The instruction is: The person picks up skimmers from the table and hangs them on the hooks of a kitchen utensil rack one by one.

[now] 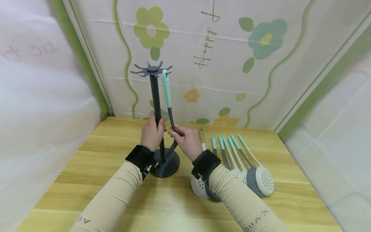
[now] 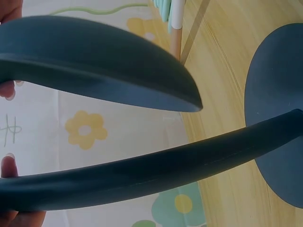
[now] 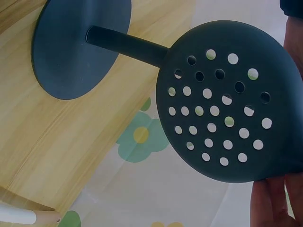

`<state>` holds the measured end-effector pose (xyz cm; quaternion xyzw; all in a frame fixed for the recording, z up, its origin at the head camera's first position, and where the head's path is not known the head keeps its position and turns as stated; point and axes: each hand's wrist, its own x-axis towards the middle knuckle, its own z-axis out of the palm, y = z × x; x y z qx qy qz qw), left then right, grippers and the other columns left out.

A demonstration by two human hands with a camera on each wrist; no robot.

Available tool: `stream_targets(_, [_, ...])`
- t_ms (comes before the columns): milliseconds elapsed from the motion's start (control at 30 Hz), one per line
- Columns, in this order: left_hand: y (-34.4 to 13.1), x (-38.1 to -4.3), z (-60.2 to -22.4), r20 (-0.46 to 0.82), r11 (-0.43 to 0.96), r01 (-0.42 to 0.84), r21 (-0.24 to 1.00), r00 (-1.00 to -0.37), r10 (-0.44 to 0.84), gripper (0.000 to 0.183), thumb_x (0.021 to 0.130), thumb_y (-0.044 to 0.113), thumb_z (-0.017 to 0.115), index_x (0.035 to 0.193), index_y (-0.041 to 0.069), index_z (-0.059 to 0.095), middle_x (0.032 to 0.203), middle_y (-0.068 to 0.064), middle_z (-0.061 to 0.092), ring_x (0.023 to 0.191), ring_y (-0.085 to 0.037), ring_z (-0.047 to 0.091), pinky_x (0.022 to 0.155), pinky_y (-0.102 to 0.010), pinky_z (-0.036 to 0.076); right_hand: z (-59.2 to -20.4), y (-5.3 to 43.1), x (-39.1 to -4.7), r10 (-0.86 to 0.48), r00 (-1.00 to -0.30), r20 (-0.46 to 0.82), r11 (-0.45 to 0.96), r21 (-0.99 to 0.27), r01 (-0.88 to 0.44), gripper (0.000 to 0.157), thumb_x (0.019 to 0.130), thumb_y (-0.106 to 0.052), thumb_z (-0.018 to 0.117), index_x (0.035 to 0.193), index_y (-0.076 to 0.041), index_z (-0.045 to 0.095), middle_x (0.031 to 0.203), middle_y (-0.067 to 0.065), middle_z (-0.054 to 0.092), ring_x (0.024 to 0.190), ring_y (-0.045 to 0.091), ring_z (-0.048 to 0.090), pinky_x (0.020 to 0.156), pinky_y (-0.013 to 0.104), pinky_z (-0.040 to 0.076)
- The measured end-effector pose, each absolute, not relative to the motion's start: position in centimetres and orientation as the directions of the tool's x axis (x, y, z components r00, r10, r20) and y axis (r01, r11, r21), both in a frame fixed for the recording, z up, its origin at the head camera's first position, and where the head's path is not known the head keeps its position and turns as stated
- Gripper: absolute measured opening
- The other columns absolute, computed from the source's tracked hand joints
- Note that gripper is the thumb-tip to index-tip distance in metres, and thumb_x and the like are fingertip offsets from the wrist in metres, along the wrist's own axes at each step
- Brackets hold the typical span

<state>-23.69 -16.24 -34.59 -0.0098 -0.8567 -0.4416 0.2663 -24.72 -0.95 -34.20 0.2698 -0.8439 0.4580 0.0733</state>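
A dark utensil stand [image 1: 156, 96] stands upright on its round base [image 1: 171, 165], with a ring of hooks [image 1: 140, 70] at the top. My left hand [image 1: 152, 132] grips the middle of its pole [image 2: 142, 176]. My right hand [image 1: 187, 141] pinches a dark skimmer [image 3: 238, 111] with a mint handle [image 1: 166, 90] by the lower shaft. The skimmer hangs nearly upright beside the pole, its holed handle end overlapping the hooks on the right in the head view. Its perforated head is side-on in the left wrist view, close to the pole and above the base.
Several grey and white utensils [image 1: 265, 181] with mint handles lie in a row on the wooden table [image 1: 95, 174] at the right, partly hidden by the right forearm. Among them is a wood-tipped handle [image 1: 202, 136]. A flower-printed curtain [image 1: 179, 42] hangs behind the table.
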Motion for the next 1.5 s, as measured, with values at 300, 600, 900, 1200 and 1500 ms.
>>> stream_targets(300, [-16.2,-23.8,-34.6,0.478,0.617,0.261,0.743,-0.852,-0.216,0.030,0.107,0.030,0.045,0.114,0.001,0.048,0.083,-0.016,0.066,0.074,-0.029,0.067,0.066,-0.044,0.053,-34.4,-1.1,-24.7,-0.388,-0.829,0.403,0.432,-0.715,-0.550,0.024,0.096,-0.022,0.066,0.116,-0.011,0.073,0.093,0.007,0.077,0.094,0.024,0.074,0.084,0.040,0.059])
stream_targets(600, [-16.3,-23.9,-34.7,0.483,0.617,0.263,0.742,-0.847,-0.221,0.030,0.107,0.030,0.045,0.115,0.002,0.049,0.083,-0.016,0.067,0.075,-0.030,0.069,0.067,-0.046,0.054,-34.7,-0.9,-24.7,-0.381,-0.818,0.431,0.422,-0.706,-0.568,0.023,0.096,-0.023,0.066,0.115,-0.010,0.073,0.093,0.007,0.077,0.092,0.023,0.074,0.081,0.039,0.059])
stream_targets(900, [-16.2,-23.9,-35.0,0.491,0.608,0.277,0.744,-0.844,-0.217,0.031,0.107,0.031,0.045,0.116,0.002,0.048,0.083,-0.017,0.068,0.075,-0.030,0.069,0.068,-0.046,0.053,-34.5,0.1,-24.5,-0.372,-0.819,0.436,0.440,-0.694,-0.570,0.028,0.094,-0.026,0.068,0.117,-0.011,0.073,0.096,0.007,0.077,0.094,0.024,0.074,0.080,0.038,0.060])
stream_targets(1200, [-16.2,-24.0,-34.9,0.472,0.615,0.252,0.747,-0.853,-0.224,0.032,0.107,0.033,0.044,0.118,0.003,0.049,0.083,-0.016,0.069,0.076,-0.030,0.069,0.067,-0.046,0.054,-34.8,0.3,-23.8,-0.453,-0.797,0.400,0.323,-0.759,-0.565,0.032,0.095,-0.020,0.067,0.125,-0.010,0.069,0.101,0.010,0.077,0.100,0.028,0.073,0.089,0.042,0.058])
stream_targets(1500, [-16.2,-24.0,-34.9,0.477,0.618,0.251,0.745,-0.848,-0.231,0.032,0.107,0.032,0.044,0.117,0.003,0.049,0.082,-0.016,0.069,0.074,-0.030,0.069,0.067,-0.047,0.055,-35.4,1.1,-24.3,-0.469,-0.765,0.441,0.310,-0.729,-0.611,0.035,0.094,-0.018,0.069,0.127,-0.005,0.067,0.111,0.013,0.074,0.104,0.026,0.071,0.091,0.044,0.057])
